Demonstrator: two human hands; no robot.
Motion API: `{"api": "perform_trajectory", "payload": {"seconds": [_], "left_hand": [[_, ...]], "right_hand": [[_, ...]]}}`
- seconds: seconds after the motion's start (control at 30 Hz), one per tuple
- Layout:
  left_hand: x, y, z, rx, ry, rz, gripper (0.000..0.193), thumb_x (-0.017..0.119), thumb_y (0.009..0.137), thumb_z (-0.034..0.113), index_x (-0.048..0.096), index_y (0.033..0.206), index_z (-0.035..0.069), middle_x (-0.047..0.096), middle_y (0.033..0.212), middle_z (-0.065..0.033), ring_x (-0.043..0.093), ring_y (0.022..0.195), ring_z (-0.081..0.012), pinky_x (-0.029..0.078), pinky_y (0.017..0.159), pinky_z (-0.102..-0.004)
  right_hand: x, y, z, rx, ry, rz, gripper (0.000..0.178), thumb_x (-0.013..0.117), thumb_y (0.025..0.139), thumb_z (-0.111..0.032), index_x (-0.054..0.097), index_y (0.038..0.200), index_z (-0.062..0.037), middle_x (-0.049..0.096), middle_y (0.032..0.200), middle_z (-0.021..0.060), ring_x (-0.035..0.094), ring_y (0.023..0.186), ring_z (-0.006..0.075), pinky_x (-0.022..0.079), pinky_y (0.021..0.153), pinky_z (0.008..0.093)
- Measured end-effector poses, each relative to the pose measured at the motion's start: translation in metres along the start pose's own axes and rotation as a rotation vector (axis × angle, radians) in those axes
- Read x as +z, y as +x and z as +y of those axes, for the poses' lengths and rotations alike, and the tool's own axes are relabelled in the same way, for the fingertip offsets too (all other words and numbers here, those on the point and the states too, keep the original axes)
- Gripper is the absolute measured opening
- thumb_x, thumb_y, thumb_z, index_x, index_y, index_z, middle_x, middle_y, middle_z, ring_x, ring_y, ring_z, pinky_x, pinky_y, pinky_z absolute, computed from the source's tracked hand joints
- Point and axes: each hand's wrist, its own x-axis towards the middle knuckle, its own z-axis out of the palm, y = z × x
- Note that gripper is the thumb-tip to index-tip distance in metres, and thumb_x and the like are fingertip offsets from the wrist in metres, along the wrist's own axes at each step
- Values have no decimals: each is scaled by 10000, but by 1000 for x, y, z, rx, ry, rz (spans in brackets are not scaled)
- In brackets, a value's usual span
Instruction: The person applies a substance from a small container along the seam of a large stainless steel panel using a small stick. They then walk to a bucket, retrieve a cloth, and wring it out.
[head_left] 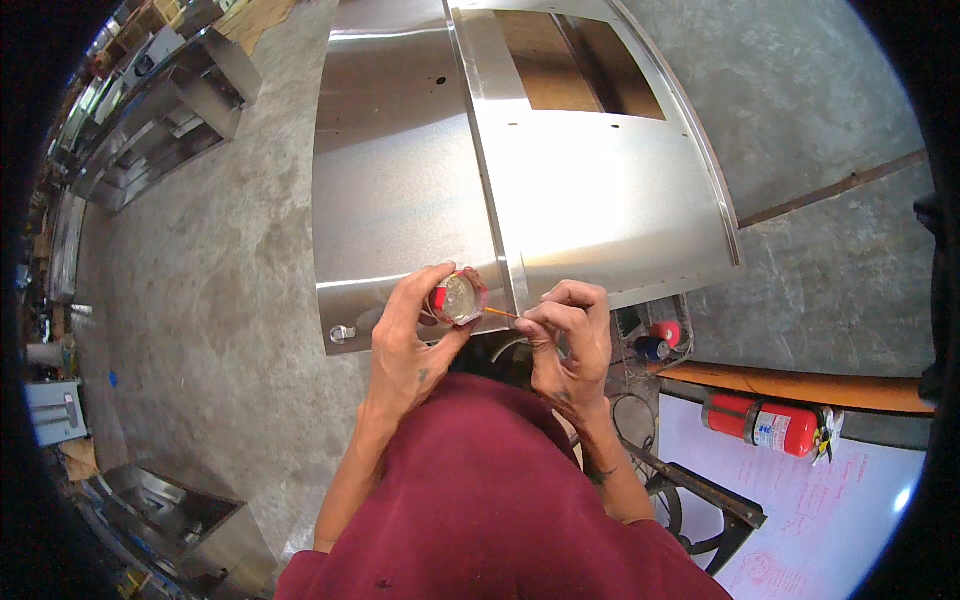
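Observation:
My left hand (410, 332) is closed around a small round container (460, 299), its open top facing up and its rim stained reddish. Inside the container there is something pale and shiny that I cannot name. Between thumb and fingers, my right hand (572, 345) pinches a thin orange stick (501, 313). The stick's far end reaches the container's right edge; whether it touches is too small to tell. Both hands are over the near edge of a large sheet metal panel (400, 190). A small shiny metal piece (342, 333) is at the panel's near left corner.
A rectangular opening (585, 65) is cut in the panel's far right part. To my right are a red fire extinguisher (765, 424), a white board (840, 500) with writing and a black metal frame (710, 500). Steel cabinets (165, 125) stand on the concrete floor at the left.

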Motion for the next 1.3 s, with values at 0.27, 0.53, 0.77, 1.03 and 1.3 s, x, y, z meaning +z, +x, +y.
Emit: {"api": "perform_trajectory", "payload": {"seconds": [0.27, 0.53, 0.77, 1.03, 1.3], "left_hand": [[2, -2, -7, -10, 44, 35, 702, 954, 847, 34, 684, 1488, 129, 754, 1391, -98, 771, 1103, -239, 661, 868, -365], [-6, -5, -15, -83, 52, 56, 695, 954, 868, 51, 686, 1504, 131, 772, 1371, -78, 760, 1105, -202, 653, 905, -364], [-8, -7, -22, -74, 75, 75, 684, 957, 884, 68, 682, 1508, 122, 771, 1378, -75, 756, 1057, -194, 654, 900, -371], [-11, -7, -19, -75, 73, 79, 697, 963, 879, 72, 678, 1513, 123, 762, 1385, -83, 747, 1055, -192, 657, 905, -377], [-10, -8, -19, -83, 77, 86, 689, 963, 882, 78, 682, 1510, 130, 763, 1373, -75, 745, 1051, -190, 657, 910, -380]], "right_hand": [[-18, 2, 46, 249, 188, 28, 118, 759, 1089, -107, 678, 1110, -24, 628, 1164, 120, 628, 971, 208, 541, 857, 336], [-43, -2, 93, 358, 218, -198, 108, 734, 1087, -82, 658, 1093, -5, 633, 1182, 115, 638, 996, 191, 554, 884, 333], [-44, -2, 91, 358, 217, -246, 122, 725, 1099, -97, 661, 1078, 5, 642, 1177, 122, 660, 1005, 207, 568, 901, 353], [-45, 2, 86, 324, 128, -253, 111, 736, 1069, -72, 664, 1075, 11, 648, 1156, 142, 680, 995, 252, 575, 901, 383], [-43, -1, 90, 355, 155, -248, 97, 731, 1066, -58, 666, 1069, 15, 645, 1171, 141, 679, 998, 239, 579, 888, 372]]}}
